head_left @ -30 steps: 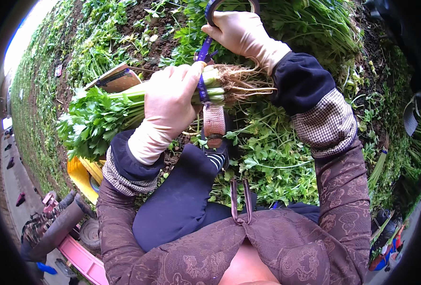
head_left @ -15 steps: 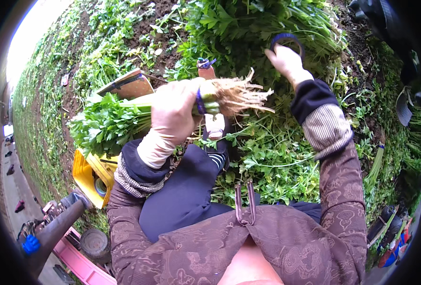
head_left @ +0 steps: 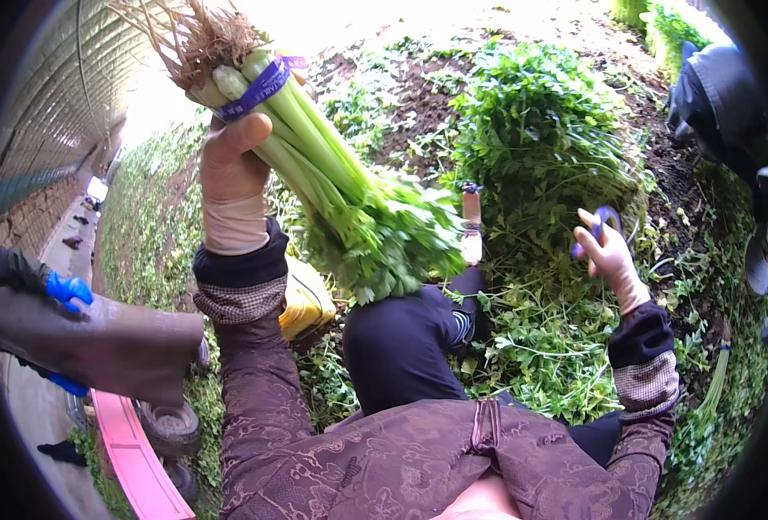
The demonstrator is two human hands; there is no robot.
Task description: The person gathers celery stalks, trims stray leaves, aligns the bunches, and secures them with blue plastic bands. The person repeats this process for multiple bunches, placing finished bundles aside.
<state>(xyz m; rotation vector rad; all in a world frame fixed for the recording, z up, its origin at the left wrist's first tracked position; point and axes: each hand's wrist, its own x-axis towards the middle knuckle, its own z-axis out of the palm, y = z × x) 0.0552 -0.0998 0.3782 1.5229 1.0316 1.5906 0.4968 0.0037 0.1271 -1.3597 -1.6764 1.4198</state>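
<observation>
My left hand, in a pale glove, is closed around a bunch of celery lifted at the left. The bunch tilts, with its brown roots up at the far left and leaves hanging down above my knee. A purple printed tape band circles the stalks below the roots, just above my thumb. My right hand, gloved too, is over the greens at the right, with a roll of purple tape around its fingers. Some of those fingers stick out past the roll.
A heap of celery lies ahead. A bound bunch rests at the right. Beside my left arm is a yellow container. Someone with blue gloves stands left, near a pink cart. Dark clothing shows at the far right.
My left hand has raised the celery up and to the left, turning its roots from right to upper left. My right hand has drawn back toward me with the tape roll. The blue-gloved person has come closer.
</observation>
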